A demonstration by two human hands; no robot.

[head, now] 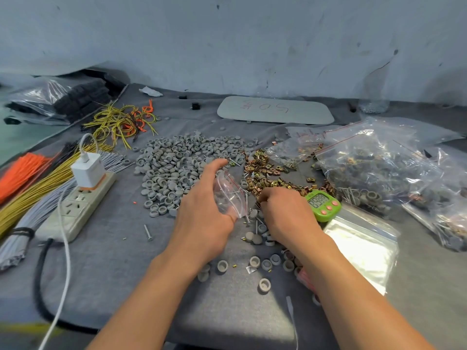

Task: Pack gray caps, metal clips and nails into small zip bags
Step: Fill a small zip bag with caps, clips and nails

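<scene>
Nearest in, got a scatter of loose gray caps [264,285] on the gray surface [113,261], nearer than the green timer [322,204] and to its left. Also got a flat stack of empty zip bags [364,246] just near-right of the timer.

Next up, right hand [285,215] just left of the timer, fingers curled down into the near edge of the metal clips [267,170]. Can't tell if anything's actually pinched, can't see the fingertips.

Further left of the timer, left hand [202,218] gripping a small zip bag [231,195] between thumb and fingers, index finger stretched out toward the big cap pile [182,162]. Too blurry to call what's inside the bag.

Spotted a single nail [148,232] well left of the timer, plus a few more nails [350,194] just to its right.

Way off left of the timer, power strip [78,205] with a white charger [87,173] plugged in. Behind-right of the timer, big filled bags [379,168]. Farthest back, pale board [275,109] with red scribble.
</scene>
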